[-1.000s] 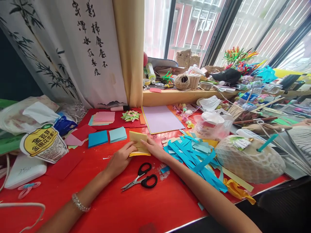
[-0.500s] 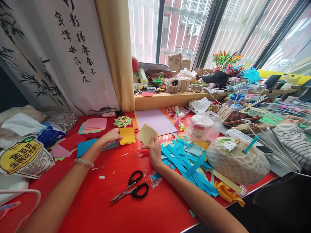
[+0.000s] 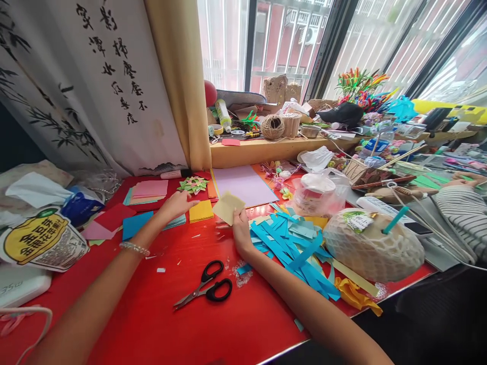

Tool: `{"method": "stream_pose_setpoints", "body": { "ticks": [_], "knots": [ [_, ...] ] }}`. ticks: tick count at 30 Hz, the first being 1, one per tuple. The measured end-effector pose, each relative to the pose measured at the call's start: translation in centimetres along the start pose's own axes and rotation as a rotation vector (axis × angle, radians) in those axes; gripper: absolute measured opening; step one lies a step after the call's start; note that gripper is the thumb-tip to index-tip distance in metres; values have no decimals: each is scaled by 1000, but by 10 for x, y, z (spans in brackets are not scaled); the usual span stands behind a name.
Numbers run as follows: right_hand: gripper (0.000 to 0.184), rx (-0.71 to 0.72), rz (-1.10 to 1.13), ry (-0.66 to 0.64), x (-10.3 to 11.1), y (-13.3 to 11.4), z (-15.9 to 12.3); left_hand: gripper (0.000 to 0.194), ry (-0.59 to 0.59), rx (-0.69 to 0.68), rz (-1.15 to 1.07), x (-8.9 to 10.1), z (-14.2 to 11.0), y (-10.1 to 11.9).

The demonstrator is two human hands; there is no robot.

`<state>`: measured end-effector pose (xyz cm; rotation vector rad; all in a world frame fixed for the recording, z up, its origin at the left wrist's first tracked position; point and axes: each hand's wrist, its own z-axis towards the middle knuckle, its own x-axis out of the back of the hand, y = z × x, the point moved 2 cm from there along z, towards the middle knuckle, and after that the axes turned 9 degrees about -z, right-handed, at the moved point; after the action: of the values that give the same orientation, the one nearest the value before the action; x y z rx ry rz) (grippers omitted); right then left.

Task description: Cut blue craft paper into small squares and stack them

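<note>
My right hand (image 3: 242, 234) grips pale yellow square paper (image 3: 228, 208) at its right edge, holding it up above the table. My left hand (image 3: 178, 207) holds nothing; its fingers stretch out, slightly apart, beside the upper left of a yellow paper stack (image 3: 201, 211). Partly under that hand lies a light blue paper stack (image 3: 176, 221). Just beyond the fingertips sits a green folded-paper star (image 3: 194, 185). Black-handled scissors (image 3: 207, 288) lie partly open on the red tabletop (image 3: 152, 314), nearer to me.
Blue paper strips (image 3: 285, 243) are heaped right of my right hand, by a net-wrapped coconut (image 3: 375, 248) with a straw. Pink paper (image 3: 150, 190) and blue paper (image 3: 135, 228) lie left. A lilac sheet (image 3: 243, 185) lies behind. Another person's striped sleeve (image 3: 462, 213) shows at right.
My left hand has lifted off the yellow stack and moved slightly up, its fingers spreading. My right hand still holds the pale yellow paper, nearly in place. The view has shifted slightly.
</note>
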<state>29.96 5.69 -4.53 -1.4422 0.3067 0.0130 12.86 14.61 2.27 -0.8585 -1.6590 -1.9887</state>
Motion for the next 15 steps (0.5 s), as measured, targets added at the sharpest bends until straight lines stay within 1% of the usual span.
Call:
{"method": "stream_pose_setpoints", "body": {
  "ticks": [2, 3, 4, 5, 7, 9, 10, 12, 14, 15],
  "knots": [
    [26, -1, -16, -149, -5, 1, -2, 38, -78, -20, -71, -4, -13, 12],
    [25, 0, -22, -230, -8, 2, -4, 42, -135, -23, -128, -9, -21, 16],
    [24, 0, -27, -299, -11, 3, -5, 45, -201, -19, -233, -15, -29, 19],
    [24, -5, -35, -350, -13, 5, -6, 45, -234, -12, -328, -21, -37, 19],
    [23, -18, -75, -395, -16, 8, -8, 43, -205, -19, -424, -32, -51, 16],
    [23, -26, -136, -414, -17, 11, -9, 38, -159, -30, -438, -37, -59, 10],
    [23, -26, -160, -425, -17, 11, -9, 36, -142, -34, -431, -37, -60, 7],
    [25, -14, -174, -426, -17, 12, -8, 32, -123, -40, -417, -31, -55, 7],
    [25, 14, -226, -387, -16, 11, -7, 29, -75, -65, -432, -20, -40, 13],
    [24, 30, -275, -371, -15, 11, -6, 28, -8, -92, -463, -14, -31, 17]
  ]
}}
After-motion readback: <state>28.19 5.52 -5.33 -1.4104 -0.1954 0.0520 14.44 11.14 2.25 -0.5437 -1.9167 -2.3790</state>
